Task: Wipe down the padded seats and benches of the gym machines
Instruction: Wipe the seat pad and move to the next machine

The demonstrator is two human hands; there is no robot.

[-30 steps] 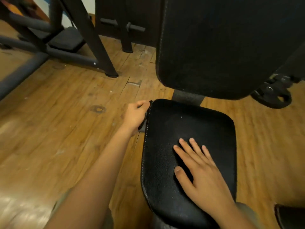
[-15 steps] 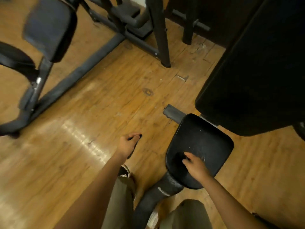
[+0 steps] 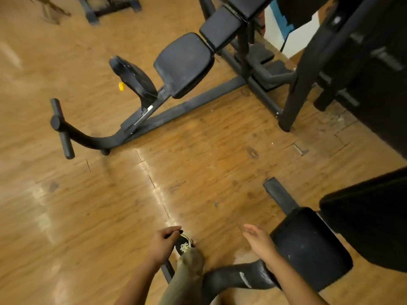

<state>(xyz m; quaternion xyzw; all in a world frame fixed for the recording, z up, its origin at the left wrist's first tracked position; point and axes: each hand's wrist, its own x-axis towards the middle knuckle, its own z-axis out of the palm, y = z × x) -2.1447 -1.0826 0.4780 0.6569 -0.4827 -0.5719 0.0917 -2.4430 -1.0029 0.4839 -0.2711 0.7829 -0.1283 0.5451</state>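
The right hand (image 3: 262, 244) has lifted off the near seat (image 3: 308, 245), grip slack and empty. The left hand (image 3: 164, 245) still pinches a small dark thing (image 3: 176, 233). Likely next: the dusty seat (image 3: 185, 64) ahead.

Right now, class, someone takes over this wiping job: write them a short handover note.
Left hand: pinches a small dark thing, possibly the cloth.
Right hand: open, empty, beside the near seat.
Done: cannot tell whether the near seat is wiped.
To do: the far seat and back pad across the floor look dusty; wipe those.
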